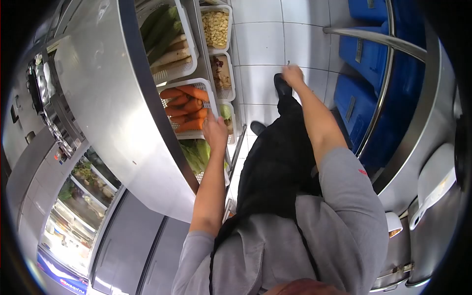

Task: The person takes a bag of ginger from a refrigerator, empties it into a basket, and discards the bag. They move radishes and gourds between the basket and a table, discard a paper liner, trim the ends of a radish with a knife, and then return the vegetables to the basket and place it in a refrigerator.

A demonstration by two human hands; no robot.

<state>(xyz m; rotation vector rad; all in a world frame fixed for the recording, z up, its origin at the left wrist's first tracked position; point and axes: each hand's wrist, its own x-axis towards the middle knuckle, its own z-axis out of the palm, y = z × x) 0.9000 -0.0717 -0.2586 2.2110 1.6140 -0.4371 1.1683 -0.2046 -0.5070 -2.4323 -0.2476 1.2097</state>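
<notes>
My left hand [215, 131] is at the right rim of a white perforated basket [212, 91] that holds several carrots [189, 105]; its fingers are curled on that rim. Out over the tiled floor, my right hand [293, 74] hangs near my black shoe [282, 85]. It is slightly blurred, its fingers look curled in, and what it holds, if anything, cannot be made out. Below the carrots lies a basket with pale green leaves [196, 153]. Above them a basket holds long green vegetables [160, 32] and pale roots [172, 55].
A steel counter [103, 88] stands left of the baskets. Smaller baskets hold pale peeled pieces [215, 29] and brown pieces [222, 73]. Blue bins [354, 105] sit behind a metal rail [376, 115] at right. A white-handled pan or scoop [435, 179] lies at far right.
</notes>
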